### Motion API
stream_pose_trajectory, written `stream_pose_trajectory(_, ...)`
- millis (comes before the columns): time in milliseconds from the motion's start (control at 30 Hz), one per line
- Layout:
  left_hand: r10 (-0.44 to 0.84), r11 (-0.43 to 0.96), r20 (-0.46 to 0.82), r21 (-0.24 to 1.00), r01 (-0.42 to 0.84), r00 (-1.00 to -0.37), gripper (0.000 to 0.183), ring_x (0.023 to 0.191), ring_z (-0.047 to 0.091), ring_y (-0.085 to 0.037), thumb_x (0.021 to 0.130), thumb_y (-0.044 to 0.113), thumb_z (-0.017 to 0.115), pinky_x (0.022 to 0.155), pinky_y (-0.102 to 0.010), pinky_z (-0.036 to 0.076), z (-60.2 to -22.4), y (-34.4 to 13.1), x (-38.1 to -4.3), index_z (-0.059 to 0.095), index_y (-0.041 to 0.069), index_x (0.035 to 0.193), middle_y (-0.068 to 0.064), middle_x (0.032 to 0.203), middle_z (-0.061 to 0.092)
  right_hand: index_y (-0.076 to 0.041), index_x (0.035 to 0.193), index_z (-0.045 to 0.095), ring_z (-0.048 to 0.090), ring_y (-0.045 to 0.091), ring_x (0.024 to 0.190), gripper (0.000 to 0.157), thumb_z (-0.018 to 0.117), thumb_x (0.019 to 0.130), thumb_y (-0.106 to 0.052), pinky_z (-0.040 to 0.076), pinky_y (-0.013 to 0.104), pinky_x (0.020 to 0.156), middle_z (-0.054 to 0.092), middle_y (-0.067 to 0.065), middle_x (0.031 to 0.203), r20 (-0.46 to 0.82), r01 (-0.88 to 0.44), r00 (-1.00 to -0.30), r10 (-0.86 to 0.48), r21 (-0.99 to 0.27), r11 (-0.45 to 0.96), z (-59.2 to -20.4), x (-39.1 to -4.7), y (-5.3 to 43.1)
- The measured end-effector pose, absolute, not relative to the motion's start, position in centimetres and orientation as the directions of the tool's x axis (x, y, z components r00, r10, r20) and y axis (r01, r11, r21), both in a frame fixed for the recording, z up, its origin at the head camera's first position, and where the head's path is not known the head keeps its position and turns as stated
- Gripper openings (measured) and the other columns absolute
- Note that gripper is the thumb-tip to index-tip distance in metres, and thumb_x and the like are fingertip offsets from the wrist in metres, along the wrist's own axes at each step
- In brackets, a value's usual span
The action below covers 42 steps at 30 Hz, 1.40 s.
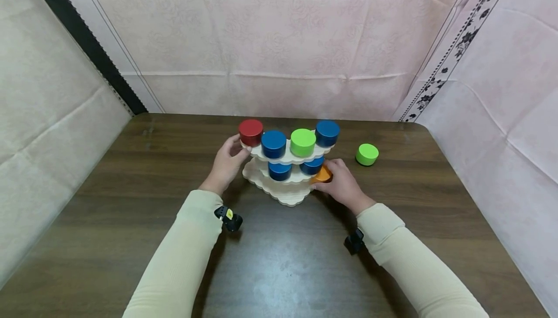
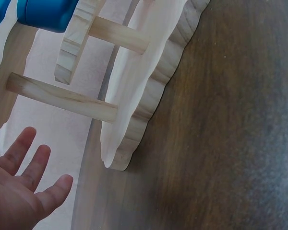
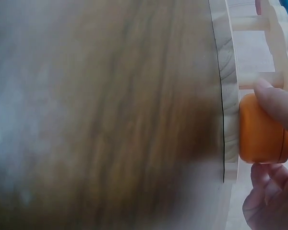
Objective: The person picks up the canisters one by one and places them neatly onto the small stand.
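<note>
A pale wooden tiered stand (image 1: 291, 193) with scalloped shelves sits on the table. Its top shelf carries a red jar (image 1: 250, 133), two blue jars (image 1: 273, 144) and a green jar (image 1: 302, 142); two more blue jars (image 1: 280, 171) are on the shelf below. My left hand (image 1: 227, 162) pinches the top shelf's left end beside the red jar; its other fingers (image 2: 57, 189) spread free in the left wrist view. Between thumb and fingers, my right hand (image 1: 342, 182) holds an orange jar (image 3: 261, 134) at the right end of the bottom shelf.
Another green jar (image 1: 367, 154) stands alone on the brown wooden table (image 1: 152, 240), right of the stand. Pale cloth (image 1: 283, 41) hangs behind the table's far edge and along both sides. Round wooden posts (image 2: 62, 98) join the shelves.
</note>
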<state>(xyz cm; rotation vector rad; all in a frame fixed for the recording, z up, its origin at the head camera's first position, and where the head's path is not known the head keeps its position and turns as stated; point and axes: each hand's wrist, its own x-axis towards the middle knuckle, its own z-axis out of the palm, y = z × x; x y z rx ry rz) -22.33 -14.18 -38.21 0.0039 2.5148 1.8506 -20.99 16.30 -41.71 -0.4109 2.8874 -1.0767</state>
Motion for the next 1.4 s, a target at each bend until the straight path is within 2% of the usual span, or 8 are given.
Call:
stream_pose_trajectory(467,0.011,0.295,-0.002,0.956,0.001,-1.0,0.06,0.132,0.042,-0.03,0.097,0.033,0.056,0.108,-0.051,0.036,-38.3,-14.2,-22.6,0.034,0.014,0.149,-0.015,0.145,0.044,0.004,0.133,0.046,0.046,0.033,0.109,0.069,0.08,0.079,-0.023,0.043,0.046,0.1,0.042,0.022,0.128,0.036,-0.173,-0.978,-0.203,-0.683,0.71,-41.7,-21.4,15.8)
stream_pose_trajectory(667,0.011,0.3,-0.005,0.954,-0.001,-1.0,0.06,0.133,0.042,-0.03,0.097,0.032,0.056,0.108,-0.051,0.035,-38.3,-14.2,-22.5,0.034,0.014,0.149,-0.015,0.146,0.044,0.006,0.133,0.045,0.045,0.034,0.109,0.064,0.077,0.082,-0.016,0.045,0.047,0.098,0.043,0.023,0.127,0.049,-0.178,-0.979,-0.199,-0.689,0.703,-41.5,-21.4,15.8)
stream_pose_trajectory(1133,0.003,0.303,-0.014,0.953,-0.013,-1.0,0.059,0.132,0.042,-0.03,0.097,0.034,0.056,0.107,-0.052,0.037,-38.3,-14.3,-22.5,0.035,0.017,0.148,-0.013,0.145,0.044,0.004,0.132,0.044,0.049,0.032,0.104,0.061,0.076,0.083,-0.014,0.049,0.042,0.092,0.044,0.021,0.122,0.043,-0.171,-0.979,-0.197,-0.7,0.693,-41.7,-21.6,15.8)
stream_pose_trajectory(1267,0.001,0.304,-0.017,0.953,-0.016,-1.0,0.058,0.131,0.042,-0.03,0.096,0.034,0.056,0.106,-0.052,0.038,-38.3,-14.2,-22.5,0.035,0.017,0.148,-0.012,0.145,0.044,0.002,0.136,0.043,0.05,0.034,0.108,0.065,0.076,0.083,-0.015,0.049,0.044,0.094,0.043,0.021,0.126,0.046,-0.179,-0.977,-0.209,-0.71,0.681,-41.3,-21.6,16.2)
stream_pose_trajectory(1400,0.0,0.304,-0.015,0.952,-0.014,-1.0,0.058,0.132,0.042,-0.03,0.097,0.034,0.056,0.106,-0.053,0.037,-38.3,-14.1,-22.5,0.035,0.016,0.148,-0.013,0.145,0.044,0.0,0.141,0.041,0.045,0.035,0.121,0.07,0.076,0.084,-0.022,0.043,0.05,0.102,0.04,0.021,0.136,0.043,-0.189,-0.973,-0.225,-0.708,0.68,-40.8,-21.4,17.1)
